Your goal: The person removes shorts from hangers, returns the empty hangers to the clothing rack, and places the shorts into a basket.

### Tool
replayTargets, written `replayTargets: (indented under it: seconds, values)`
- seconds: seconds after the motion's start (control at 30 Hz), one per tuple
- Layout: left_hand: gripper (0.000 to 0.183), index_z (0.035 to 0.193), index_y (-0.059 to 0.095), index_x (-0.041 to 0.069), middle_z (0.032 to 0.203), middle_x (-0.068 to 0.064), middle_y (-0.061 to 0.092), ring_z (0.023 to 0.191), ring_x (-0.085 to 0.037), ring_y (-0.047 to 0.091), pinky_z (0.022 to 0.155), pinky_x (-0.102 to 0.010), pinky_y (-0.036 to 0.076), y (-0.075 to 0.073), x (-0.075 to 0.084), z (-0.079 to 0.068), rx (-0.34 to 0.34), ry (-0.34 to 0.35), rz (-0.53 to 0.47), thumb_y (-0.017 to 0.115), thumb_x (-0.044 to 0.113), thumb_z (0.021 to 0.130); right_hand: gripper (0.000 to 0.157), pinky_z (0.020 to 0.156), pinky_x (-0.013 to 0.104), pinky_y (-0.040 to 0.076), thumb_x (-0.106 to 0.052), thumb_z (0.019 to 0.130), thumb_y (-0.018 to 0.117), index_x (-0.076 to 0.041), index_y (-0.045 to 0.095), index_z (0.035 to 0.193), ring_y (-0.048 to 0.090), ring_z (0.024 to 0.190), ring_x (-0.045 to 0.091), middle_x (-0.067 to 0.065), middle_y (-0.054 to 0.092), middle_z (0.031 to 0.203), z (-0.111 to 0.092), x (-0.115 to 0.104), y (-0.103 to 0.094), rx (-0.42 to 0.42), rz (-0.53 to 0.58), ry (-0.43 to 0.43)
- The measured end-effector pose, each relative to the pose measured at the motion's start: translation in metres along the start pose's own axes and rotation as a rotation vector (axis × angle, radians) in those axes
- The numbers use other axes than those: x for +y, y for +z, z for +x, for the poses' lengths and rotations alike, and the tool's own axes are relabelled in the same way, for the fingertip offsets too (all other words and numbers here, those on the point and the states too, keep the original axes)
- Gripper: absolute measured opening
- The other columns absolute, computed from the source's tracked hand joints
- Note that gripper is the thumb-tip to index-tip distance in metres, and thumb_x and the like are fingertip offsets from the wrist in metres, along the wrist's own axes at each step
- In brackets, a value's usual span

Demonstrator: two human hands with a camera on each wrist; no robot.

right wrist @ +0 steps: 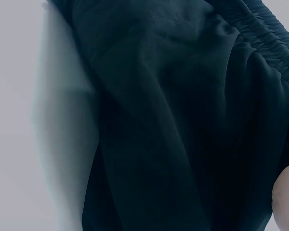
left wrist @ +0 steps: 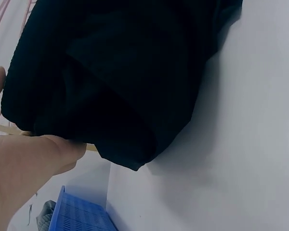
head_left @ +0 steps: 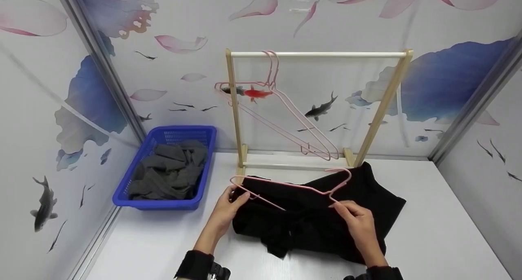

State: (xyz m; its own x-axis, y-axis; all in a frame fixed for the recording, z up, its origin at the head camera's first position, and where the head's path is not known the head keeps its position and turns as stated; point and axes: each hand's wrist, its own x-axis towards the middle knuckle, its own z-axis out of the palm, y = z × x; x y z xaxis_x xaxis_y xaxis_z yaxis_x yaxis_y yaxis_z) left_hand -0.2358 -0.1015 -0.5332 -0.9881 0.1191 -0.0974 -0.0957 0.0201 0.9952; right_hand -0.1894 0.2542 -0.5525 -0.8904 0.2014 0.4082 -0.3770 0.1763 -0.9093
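Pink clothes hanger (head_left: 293, 185) lies tilted across the top of a pair of black shorts (head_left: 322, 233), hook toward the upper right. Part of the hanger's lower bar and its right arm are hidden by the cloth and the right hand. My left hand (head_left: 226, 208) pinches the shorts' waist edge at the left, close to the hanger's left end. On the other side, my right hand (head_left: 359, 221) pinches the waist edge just below the hanger's neck. A gathered elastic waistband (right wrist: 260, 33) shows in the right wrist view. The cloth droops over the white table.
A clothes rack (head_left: 318, 55) with wooden posts stands behind the shorts, with pink hangers (head_left: 301, 117) on its bar. To the left, a blue basket (head_left: 206, 162) holds dark grey cloth (head_left: 169, 172). Printed panels wall in the white table (head_left: 444, 231).
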Motion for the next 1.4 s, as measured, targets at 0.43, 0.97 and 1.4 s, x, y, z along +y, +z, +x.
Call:
replayTargets:
  seconds: [0.43, 0.97, 1.4]
  values:
    - [0.084, 0.158, 0.031, -0.005, 0.156, -0.035, 0.034, 0.145, -0.053, 0.033, 0.117, -0.064, 0.029, 0.006, -0.001, -0.005, 0.034, 0.089, 0.411, 0.075, 0.025, 0.093, 0.015, 0.081, 0.017, 0.050, 0.006, 0.093, 0.070, -0.002, 0.080, 0.086, 0.068, 0.088, 0.009, 0.013, 0.076, 0.089, 0.002, 0.001, -0.001, 0.021, -0.013, -0.021]
    - [0.066, 0.149, 0.044, -0.007, 0.146, -0.033, 0.044, 0.138, -0.049, 0.044, 0.113, -0.062, 0.035, 0.015, 0.015, -0.012, 0.181, 0.304, 0.531, 0.070, 0.012, 0.092, 0.015, 0.078, 0.016, 0.049, 0.009, 0.092, 0.070, 0.001, 0.079, 0.084, 0.066, 0.084, 0.005, 0.018, 0.075, 0.088, 0.002, -0.005, 0.005, 0.071, -0.063, -0.001]
    - [0.057, 0.141, 0.056, 0.001, 0.143, -0.021, 0.048, 0.134, -0.042, 0.045, 0.109, -0.063, 0.033, 0.027, 0.041, -0.012, 0.324, 0.523, 0.589, 0.069, 0.006, 0.087, 0.013, 0.076, 0.015, 0.048, 0.012, 0.091, 0.069, 0.005, 0.078, 0.083, 0.065, 0.083, 0.004, 0.019, 0.074, 0.085, -0.002, -0.035, 0.009, 0.069, -0.094, -0.060]
